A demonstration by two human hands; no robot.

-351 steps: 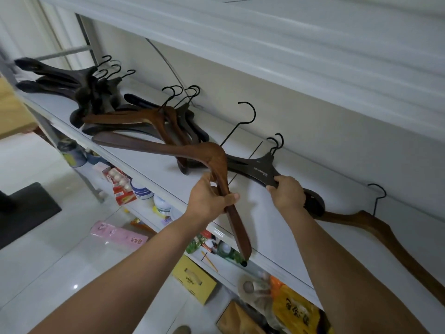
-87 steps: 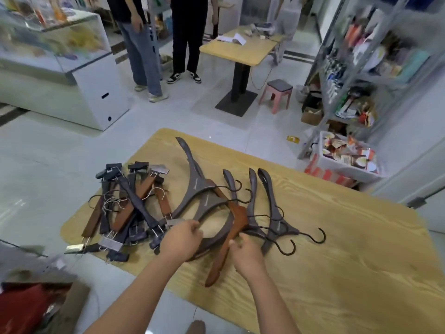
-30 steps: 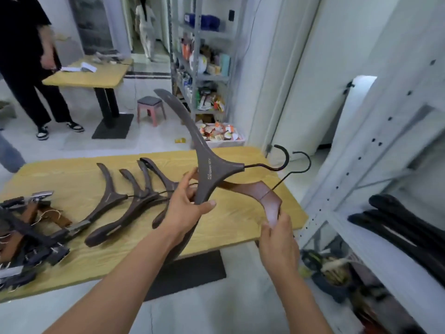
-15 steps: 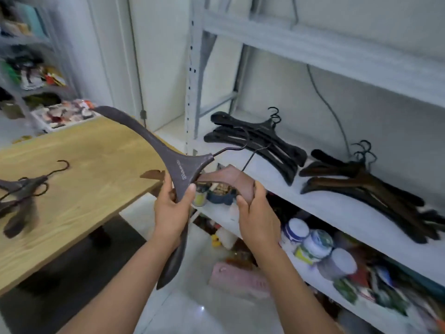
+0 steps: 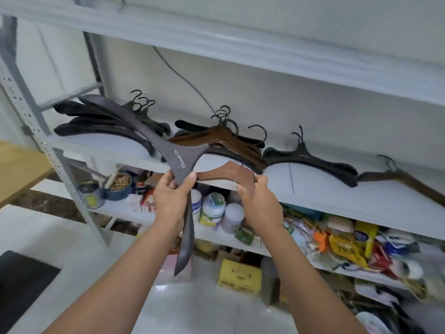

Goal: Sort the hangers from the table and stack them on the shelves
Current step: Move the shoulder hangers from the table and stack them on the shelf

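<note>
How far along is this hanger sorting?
Done: four groups of hangers lie on the shelf. In hand: the left hand grips a grey hanger, the right hand a brown hanger, neither shelved yet. Left: placing both; the table is mostly out of view.

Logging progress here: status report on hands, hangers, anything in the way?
Left grip holds grey hanger. Right grip holds brown hanger. Both off the shelf, not yet stacked. Hanger piles line it.
</note>
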